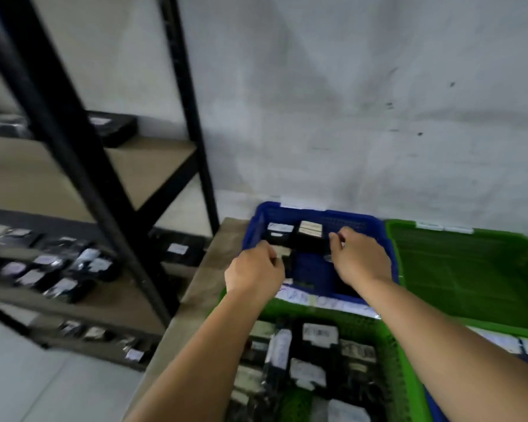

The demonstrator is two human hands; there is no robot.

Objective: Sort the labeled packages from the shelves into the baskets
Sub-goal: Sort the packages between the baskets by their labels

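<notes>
black packages with white labels point(310, 231) are seen lying in the blue basket point(360, 222), which is set at the far end of the counter point(195, 287) against the wall point(348, 102). both hands are held over this basket. the left hand point(253, 274) is placed above its near left corner, the fingers curled; a small pale-labeled package point(282, 254) is seen just at the fingertips, but it cannot be told, through the blur, whether it is pinched. the right hand point(358, 257) is held over the basket's right half, the fingers bent downward; whether anything is gripped cannot be told either.

a green basket point(387, 345) filled with more labeled packages point(319, 333) is placed nearer the person, touching the blue one, and a paper tag is fixed along the shared edge. a second green basket point(470, 269) is set just to the right of the blue one, with white tags on its far rim.

to the left, a black metal shelf rack point(73, 147) is seen, with wooden boards. further dark packages with white labels point(58, 269) are spread on its middle and lower shelves, and one point(113, 126) is laid on the upper shelf.
</notes>
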